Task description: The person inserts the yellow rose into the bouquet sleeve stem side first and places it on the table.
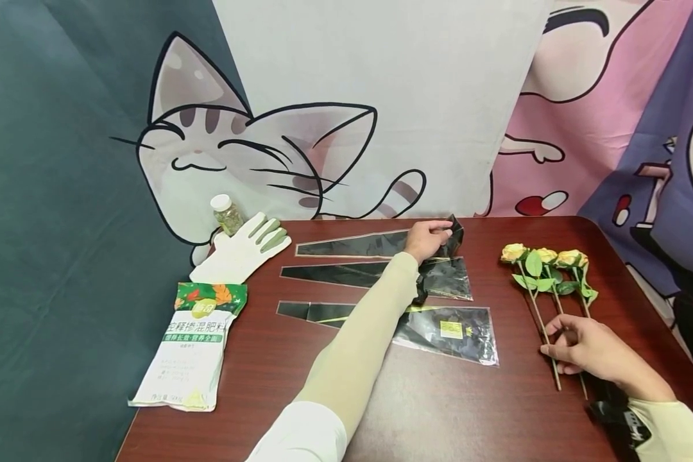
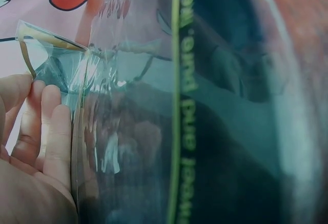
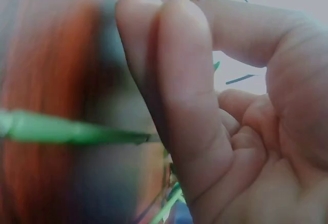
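At the table's back, my left hand [image 1: 427, 240] pinches the wide end of the farthest dark clear flower sleeve [image 1: 358, 245]. The left wrist view shows that hand's fingers [image 2: 57, 137] at the lifted edge of the see-through plastic [image 2: 128, 131], which carries a printed line of text. On the right lie three yellow artificial roses with green leaves and long stems. My right hand [image 1: 583, 350] pinches the lower stem of the leftmost rose [image 1: 514, 252] between thumb and fingers. The other stems pass beneath this hand, partly hidden.
Two more flower sleeves lie nearer, the middle one [image 1: 335, 273] and the front one [image 1: 473, 343], partly under my left arm. At left are a fertilizer bag [image 1: 193, 353], a white-and-green glove [image 1: 225, 260] and a white-capped jar [image 1: 228, 218]. Printed cloth hangs behind the table [image 1: 439, 410].
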A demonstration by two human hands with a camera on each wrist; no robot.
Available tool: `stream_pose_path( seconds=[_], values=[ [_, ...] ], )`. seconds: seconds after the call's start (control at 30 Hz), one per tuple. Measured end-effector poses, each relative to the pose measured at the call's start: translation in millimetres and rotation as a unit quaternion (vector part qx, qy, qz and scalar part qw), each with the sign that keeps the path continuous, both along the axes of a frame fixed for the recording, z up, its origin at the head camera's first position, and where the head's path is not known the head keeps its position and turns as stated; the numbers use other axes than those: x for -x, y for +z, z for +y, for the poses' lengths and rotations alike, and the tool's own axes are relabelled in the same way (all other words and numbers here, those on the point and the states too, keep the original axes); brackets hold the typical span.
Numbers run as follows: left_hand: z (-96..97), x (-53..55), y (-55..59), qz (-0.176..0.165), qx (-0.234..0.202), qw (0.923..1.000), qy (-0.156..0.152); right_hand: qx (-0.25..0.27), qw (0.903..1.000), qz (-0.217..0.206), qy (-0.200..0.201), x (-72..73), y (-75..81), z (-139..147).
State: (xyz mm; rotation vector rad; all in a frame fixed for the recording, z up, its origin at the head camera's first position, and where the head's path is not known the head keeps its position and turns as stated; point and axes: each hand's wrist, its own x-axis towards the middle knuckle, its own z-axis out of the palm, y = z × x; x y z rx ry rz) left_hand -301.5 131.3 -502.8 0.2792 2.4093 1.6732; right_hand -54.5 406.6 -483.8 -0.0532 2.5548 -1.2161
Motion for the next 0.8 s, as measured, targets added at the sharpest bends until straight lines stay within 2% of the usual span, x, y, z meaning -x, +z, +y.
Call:
stream_pose_path(
  seconds=[0.1,0.33,0.6,0.8],
  values=[
    [-0.1,-2.5,3.1,-0.001,0.002,1.0000,0.002,0.022,0.9997,0.005,-0.011,5.6,1.7,-2],
    [-0.8,-6.4,7.5,0.007,0.003,1.0000,0.003,0.059,0.9967,-0.013,-0.053,27.1,-0.8,-11],
    [-0.3,0.1,-0.1,0.009,0.007,0.9999,-0.001,0.113,0.9912,-0.021,-0.064,59.5,0.7,-28],
    [0.5,6.5,-6.6,-0.007,0.010,0.9999,0.000,0.115,0.9916,-0.011,-0.058,81.4,9.2,-42]
  ],
)
